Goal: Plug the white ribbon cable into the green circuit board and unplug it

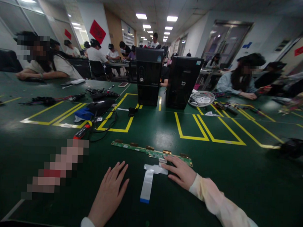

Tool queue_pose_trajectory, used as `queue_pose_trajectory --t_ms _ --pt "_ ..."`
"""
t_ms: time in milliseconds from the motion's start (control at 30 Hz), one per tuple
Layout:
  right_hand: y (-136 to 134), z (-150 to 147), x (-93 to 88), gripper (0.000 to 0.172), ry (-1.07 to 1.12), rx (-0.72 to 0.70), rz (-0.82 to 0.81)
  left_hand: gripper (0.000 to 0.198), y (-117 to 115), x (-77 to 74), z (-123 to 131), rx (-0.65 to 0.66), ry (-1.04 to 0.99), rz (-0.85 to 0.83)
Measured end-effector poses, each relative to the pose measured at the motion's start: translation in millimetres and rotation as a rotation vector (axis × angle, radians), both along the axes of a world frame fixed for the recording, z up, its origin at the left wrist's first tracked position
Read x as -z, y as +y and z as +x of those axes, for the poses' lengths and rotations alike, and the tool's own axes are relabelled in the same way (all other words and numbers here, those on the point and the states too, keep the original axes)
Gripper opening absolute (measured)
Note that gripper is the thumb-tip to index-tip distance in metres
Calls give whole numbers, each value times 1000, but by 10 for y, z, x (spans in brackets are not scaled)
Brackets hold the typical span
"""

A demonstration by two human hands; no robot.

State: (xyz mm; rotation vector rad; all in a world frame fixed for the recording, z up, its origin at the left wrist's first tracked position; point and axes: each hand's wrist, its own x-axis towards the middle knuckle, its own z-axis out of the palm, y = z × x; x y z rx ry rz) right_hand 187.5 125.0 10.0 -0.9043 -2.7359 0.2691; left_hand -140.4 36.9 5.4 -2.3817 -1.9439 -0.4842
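My left hand (112, 186) lies on the green table with its fingers spread and nothing in it, left of a white ribbon cable (147, 186) with a blue end. My right hand (179, 170) reaches in from the right, fingers apart. Its fingertips rest at the lower edge of a long, narrow green circuit board (137, 148) and beside the cable's upper part. Several copper-coloured tabs stand along the board's far edge. The cable is folded and runs from the board towards me.
Two black computer towers (149, 77) (184, 82) stand beyond the yellow tape outlines. At the left are a red-and-black screwdriver (82, 132), a blue item (84, 113) and black cables (102, 133). A white basket (201, 99) is at the back right. People sit around the table.
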Motion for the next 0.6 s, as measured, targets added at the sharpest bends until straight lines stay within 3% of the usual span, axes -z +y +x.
queue_pose_trajectory --t_ms 167,600 --pt "-150 276 51 48 -28 64 15 49 -3 15 0 0 -1 23" --pt "-923 1424 240 50 -58 513 146 51 23 3 -16 3 18 -42"
